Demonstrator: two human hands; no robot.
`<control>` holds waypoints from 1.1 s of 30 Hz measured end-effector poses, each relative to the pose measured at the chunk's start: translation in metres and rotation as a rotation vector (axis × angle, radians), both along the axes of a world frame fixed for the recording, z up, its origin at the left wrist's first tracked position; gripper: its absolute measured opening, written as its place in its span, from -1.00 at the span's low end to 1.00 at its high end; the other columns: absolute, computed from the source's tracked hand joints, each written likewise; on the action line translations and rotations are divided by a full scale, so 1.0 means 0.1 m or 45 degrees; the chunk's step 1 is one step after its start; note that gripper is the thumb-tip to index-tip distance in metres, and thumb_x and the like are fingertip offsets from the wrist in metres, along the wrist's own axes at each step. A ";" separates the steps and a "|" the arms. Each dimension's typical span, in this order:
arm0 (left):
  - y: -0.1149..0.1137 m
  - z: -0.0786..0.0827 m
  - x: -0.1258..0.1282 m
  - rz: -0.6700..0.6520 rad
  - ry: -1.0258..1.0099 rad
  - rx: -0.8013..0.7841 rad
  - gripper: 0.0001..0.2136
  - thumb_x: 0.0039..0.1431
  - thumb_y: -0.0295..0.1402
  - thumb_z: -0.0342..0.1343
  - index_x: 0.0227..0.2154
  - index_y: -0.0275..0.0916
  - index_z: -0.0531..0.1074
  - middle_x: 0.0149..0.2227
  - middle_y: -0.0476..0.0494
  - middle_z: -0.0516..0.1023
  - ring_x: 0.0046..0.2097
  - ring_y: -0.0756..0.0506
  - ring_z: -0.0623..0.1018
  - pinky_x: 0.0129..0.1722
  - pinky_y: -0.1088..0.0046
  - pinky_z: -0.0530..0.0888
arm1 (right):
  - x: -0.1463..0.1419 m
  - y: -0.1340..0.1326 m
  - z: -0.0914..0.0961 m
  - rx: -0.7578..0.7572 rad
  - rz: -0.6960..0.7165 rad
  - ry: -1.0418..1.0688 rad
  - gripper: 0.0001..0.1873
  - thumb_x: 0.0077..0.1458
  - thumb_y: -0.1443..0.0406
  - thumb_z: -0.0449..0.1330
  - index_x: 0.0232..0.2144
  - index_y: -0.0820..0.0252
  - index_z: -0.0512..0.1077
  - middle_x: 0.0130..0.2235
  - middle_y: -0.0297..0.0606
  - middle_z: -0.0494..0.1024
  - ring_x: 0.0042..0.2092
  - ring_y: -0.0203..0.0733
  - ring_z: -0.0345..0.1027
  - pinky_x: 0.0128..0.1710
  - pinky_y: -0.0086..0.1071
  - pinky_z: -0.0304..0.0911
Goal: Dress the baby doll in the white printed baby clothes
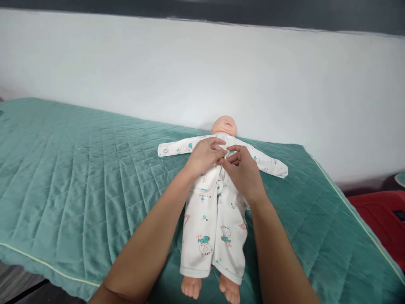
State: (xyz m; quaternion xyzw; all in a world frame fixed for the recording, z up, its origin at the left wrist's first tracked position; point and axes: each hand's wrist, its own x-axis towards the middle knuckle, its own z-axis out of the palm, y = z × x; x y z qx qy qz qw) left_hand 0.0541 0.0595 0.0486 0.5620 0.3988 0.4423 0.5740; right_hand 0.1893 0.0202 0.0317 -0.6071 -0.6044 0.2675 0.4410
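Observation:
A baby doll lies on its back on a green quilted bed cover, head toward the wall, arms spread, bare feet near the front edge. It wears a white printed romper. My left hand and my right hand meet over the doll's chest. Both pinch the front of the romper just below the collar, fingers curled and touching each other.
A white wall runs behind the bed. The cover's pale piped edge drops off at the front left. A red object stands beside the bed at the right, below a small pale-green thing.

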 end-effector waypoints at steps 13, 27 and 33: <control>0.01 -0.04 -0.03 -0.077 -0.127 0.013 -0.77 0.08 -0.54 0.14 -0.19 -0.22 0.34 -0.53 0.10 0.43 -0.55 0.08 0.40 -0.45 0.51 0.35 | -0.01 0.00 -0.01 0.031 0.021 -0.046 -0.60 0.05 0.17 0.27 -0.04 0.05 0.36 -0.38 -0.37 0.57 -0.32 -0.17 0.44 -0.27 -0.28 0.25; 0.00 -0.02 -0.04 -0.095 -0.051 0.039 -0.82 0.15 -0.57 0.02 -0.22 -0.20 0.34 -0.51 0.11 0.36 -0.53 0.09 0.39 -0.45 0.53 0.35 | 0.00 0.00 -0.02 0.027 0.033 -0.015 -0.62 0.04 0.18 0.27 -0.06 0.04 0.38 -0.39 -0.38 0.57 -0.34 -0.20 0.43 -0.28 -0.29 0.26; 0.01 -0.03 -0.05 -0.107 -0.012 0.070 -0.82 0.15 -0.57 0.01 -0.22 -0.21 0.35 -0.52 0.11 0.32 -0.52 0.08 0.41 -0.44 0.53 0.35 | 0.01 -0.01 -0.02 0.008 0.039 0.018 -0.62 0.02 0.16 0.28 -0.09 0.05 0.39 -0.41 -0.38 0.56 -0.36 -0.20 0.41 -0.32 -0.31 0.26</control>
